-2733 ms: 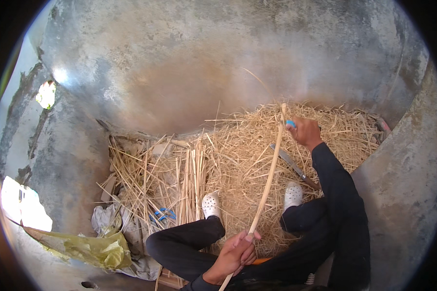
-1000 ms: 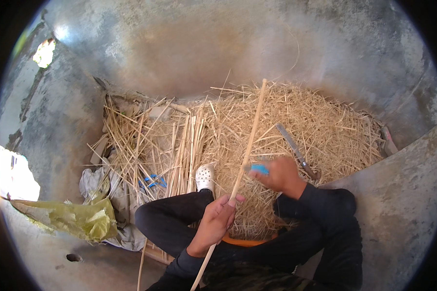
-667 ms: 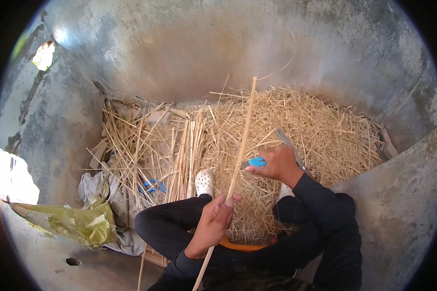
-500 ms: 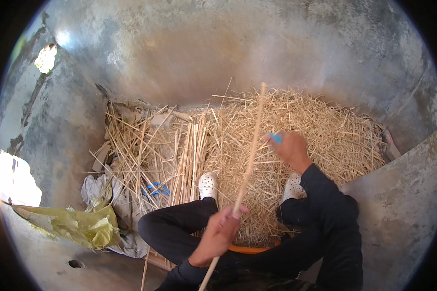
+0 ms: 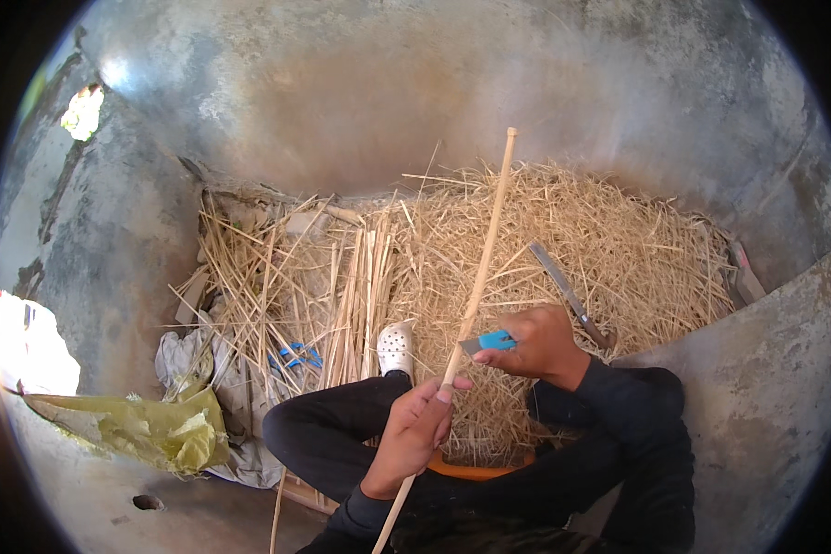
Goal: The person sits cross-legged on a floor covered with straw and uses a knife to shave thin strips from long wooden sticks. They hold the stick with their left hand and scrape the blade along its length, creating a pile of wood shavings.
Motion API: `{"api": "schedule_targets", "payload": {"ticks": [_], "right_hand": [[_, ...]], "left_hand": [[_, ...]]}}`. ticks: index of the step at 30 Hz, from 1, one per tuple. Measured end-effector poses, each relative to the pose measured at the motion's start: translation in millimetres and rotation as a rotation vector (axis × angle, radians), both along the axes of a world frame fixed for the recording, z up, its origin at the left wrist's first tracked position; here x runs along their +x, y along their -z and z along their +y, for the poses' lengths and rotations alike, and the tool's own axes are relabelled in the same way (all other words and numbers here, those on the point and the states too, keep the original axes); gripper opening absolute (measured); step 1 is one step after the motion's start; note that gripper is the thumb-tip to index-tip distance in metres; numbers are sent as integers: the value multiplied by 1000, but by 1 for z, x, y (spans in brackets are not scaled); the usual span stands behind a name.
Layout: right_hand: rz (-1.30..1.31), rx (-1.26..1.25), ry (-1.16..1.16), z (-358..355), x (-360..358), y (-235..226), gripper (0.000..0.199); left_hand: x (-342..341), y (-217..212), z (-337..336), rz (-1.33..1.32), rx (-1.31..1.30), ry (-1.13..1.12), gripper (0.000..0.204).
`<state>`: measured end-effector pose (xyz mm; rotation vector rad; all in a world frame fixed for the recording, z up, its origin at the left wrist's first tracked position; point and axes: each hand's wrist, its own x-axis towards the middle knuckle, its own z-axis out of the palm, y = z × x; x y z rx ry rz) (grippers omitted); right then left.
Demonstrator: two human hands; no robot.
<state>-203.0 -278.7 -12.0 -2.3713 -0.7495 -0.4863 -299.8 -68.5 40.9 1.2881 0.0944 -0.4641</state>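
Observation:
My left hand [image 5: 412, 430] is closed around a long pale stick, apparently bamboo [image 5: 491, 242], which slants from my lap up toward the far wall. A knob-like joint shows at its far end. In my right hand [image 5: 543, 347] is a utility knife with a blue body [image 5: 497, 341]. Its short blade meets or nearly meets the stick, just above my left fingers. Beyond the right hand, a long narrow blade with a brown handle [image 5: 568, 288] lies on the pile of shavings [image 5: 619, 231].
Pale split strips [image 5: 365, 295] lie left of my white clog [image 5: 395, 349]. A blue looped item [image 5: 300, 355] rests among scraps. A torn yellow sack [image 5: 157, 432] and grey cloth are at lower left. Concrete walls [image 5: 415, 102] enclose the space. Something orange [image 5: 475, 469] shows beneath the shavings between my legs.
My right hand has come down and left with the utility knife, to the stick just above my left hand. The long blade on the shavings is now uncovered. The stick's far end has risen slightly.

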Motion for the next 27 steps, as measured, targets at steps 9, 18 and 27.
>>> {"api": "schedule_targets", "payload": {"ticks": [9, 18, 27], "right_hand": [[-9, -55, 115, -9, 17, 14, 69], [46, -205, 431, -73, 82, 23, 71], [-55, -160, 515, -113, 138, 22, 67]], "left_hand": [[-5, 0, -6, 49, 50, 61, 28], [-18, 4, -15, 59, 13, 158, 27], [-24, -2, -22, 23, 64, 196, 29]]}}
